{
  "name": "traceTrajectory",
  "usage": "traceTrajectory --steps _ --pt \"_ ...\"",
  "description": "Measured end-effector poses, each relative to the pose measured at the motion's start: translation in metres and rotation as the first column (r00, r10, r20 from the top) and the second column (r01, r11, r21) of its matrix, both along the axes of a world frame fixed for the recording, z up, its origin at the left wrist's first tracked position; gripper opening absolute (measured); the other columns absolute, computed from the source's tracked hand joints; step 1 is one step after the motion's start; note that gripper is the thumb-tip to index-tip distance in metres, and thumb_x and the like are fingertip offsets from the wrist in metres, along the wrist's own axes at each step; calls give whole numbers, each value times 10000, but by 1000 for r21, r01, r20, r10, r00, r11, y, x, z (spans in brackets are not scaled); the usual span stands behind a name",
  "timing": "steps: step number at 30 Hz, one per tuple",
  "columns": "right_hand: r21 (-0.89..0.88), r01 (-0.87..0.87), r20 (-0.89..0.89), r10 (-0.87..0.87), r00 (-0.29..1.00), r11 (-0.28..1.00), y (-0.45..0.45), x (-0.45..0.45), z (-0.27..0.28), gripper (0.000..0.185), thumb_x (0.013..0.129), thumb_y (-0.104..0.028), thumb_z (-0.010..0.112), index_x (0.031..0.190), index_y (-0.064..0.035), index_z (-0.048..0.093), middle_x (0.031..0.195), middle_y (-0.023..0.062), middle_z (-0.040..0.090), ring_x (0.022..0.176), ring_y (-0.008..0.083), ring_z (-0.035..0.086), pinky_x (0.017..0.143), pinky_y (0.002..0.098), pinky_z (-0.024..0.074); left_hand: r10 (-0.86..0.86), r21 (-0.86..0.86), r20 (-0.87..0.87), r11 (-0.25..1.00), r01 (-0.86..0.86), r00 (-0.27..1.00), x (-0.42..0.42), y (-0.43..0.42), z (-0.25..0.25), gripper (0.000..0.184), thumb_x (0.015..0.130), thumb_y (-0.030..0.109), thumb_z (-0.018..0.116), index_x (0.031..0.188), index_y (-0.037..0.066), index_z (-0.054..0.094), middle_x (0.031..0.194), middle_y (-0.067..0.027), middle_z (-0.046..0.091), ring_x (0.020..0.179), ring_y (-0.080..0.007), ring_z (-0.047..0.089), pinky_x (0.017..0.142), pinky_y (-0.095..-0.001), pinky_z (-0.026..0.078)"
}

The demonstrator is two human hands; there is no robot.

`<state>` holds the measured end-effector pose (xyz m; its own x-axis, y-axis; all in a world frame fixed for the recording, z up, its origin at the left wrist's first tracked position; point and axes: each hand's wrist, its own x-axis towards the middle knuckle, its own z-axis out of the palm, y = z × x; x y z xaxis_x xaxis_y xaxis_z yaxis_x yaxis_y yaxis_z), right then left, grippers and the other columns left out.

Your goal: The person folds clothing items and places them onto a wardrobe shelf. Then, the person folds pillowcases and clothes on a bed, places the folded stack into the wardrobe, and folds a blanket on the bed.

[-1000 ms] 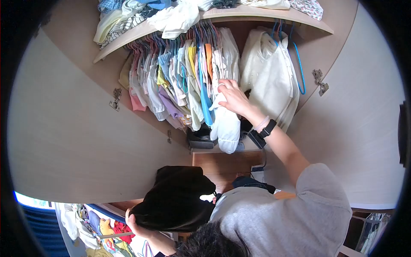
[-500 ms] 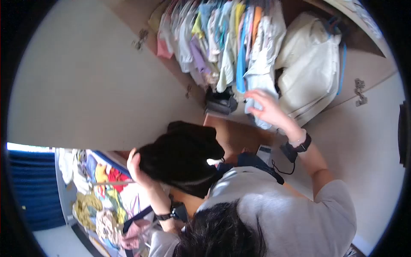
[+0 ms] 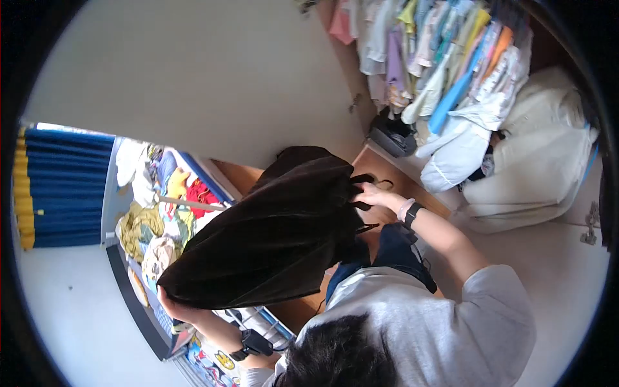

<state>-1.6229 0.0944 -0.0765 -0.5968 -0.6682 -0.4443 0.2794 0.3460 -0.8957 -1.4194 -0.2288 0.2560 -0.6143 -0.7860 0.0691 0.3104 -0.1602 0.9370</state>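
Note:
A dark brown, velvety-looking garment [image 3: 264, 232] is stretched between my two hands, in front of my body. Its lower left corner is gripped by my left hand [image 3: 174, 306], whose fingers are partly hidden behind the cloth. My right hand [image 3: 371, 195] is closed on the gathered right end, where thin dark ties [image 3: 369, 227] hang loose. The garment's exact kind cannot be made out. Both wrists wear black bands.
An open wardrobe at the upper right holds several hanging clothes [image 3: 432, 58], a dark bag [image 3: 393, 135] and a big cream bundle [image 3: 535, 161]. A white door [image 3: 213, 77] stands on the left. Piled clothes [image 3: 161, 226] lie on a bed beyond, near a blue curtain [image 3: 64, 187].
My right hand has come down from near the hanging clothes and taken hold of the garment. The garment is spread wider, with my left hand lower. The view has turned left.

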Motion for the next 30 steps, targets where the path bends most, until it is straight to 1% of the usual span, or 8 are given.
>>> traceTrajectory --steps 4,6,7,11,18,25,28,30 --pt "-250 -112 -107 87 990 962 -65 -3 48 277 715 -182 584 896 23 633 853 103 653 834 175 569 777 289 429 135 52 40 989 -137 990 62 -74 -42 421 848 299 426 1071 -37 543 1086 -160 564 998 -279 543 889 -391 427" --pt "-317 -156 -179 103 979 936 -103 5 116 228 724 -151 580 851 29 642 774 56 650 758 129 570 723 266 434 595 -604 209 703 -376 776 99 -151 -120 441 834 315 485 1088 -43 531 1097 -143 541 993 -239 517 903 -360 409" --pt "-391 -174 -136 131 982 904 -124 7 140 222 735 -136 577 856 40 638 779 41 647 741 94 561 697 241 433 391 -166 265 919 -358 881 91 -151 -133 431 835 310 509 1093 -34 535 1086 -126 544 998 -216 510 904 -344 402" --pt "-448 -43 -84 6 996 893 -226 20 202 195 745 -168 585 822 3 640 770 32 631 717 108 560 689 223 425 126 -314 847 903 295 517 73 -173 -221 585 780 367 610 1128 -73 447 1115 -177 502 1037 -253 455 893 -372 371" --pt "-385 472 445 -288 848 793 -353 22 209 152 770 -183 591 820 -40 584 786 63 608 703 164 596 624 297 484 -70 -638 668 458 618 741 55 -143 -243 1127 623 262 786 1343 -76 -13 1381 -287 98 1303 -384 126 1068 -402 146" --pt "-439 452 375 -299 878 777 -414 7 222 146 802 -174 592 871 -45 587 814 46 618 744 151 594 658 285 483 -135 -630 274 722 284 952 -41 -209 -238 596 736 70 603 1243 -27 305 1209 -196 386 1127 -322 391 974 -371 308" --pt "-604 457 361 -287 887 653 -431 -24 242 158 819 -188 598 883 -43 599 867 35 618 832 141 571 746 264 458 -229 191 -105 950 246 968 -104 -242 -180 299 851 131 473 1116 -6 496 1036 -99 556 964 -227 535 886 -323 407" --pt "-724 355 202 -309 929 592 -447 -48 245 309 813 -198 626 1036 -12 520 1010 57 568 935 136 533 825 277 431 -106 -233 158 962 141 982 -144 -278 -170 311 893 254 414 1033 6 538 949 -68 590 867 -197 572 836 -301 445"
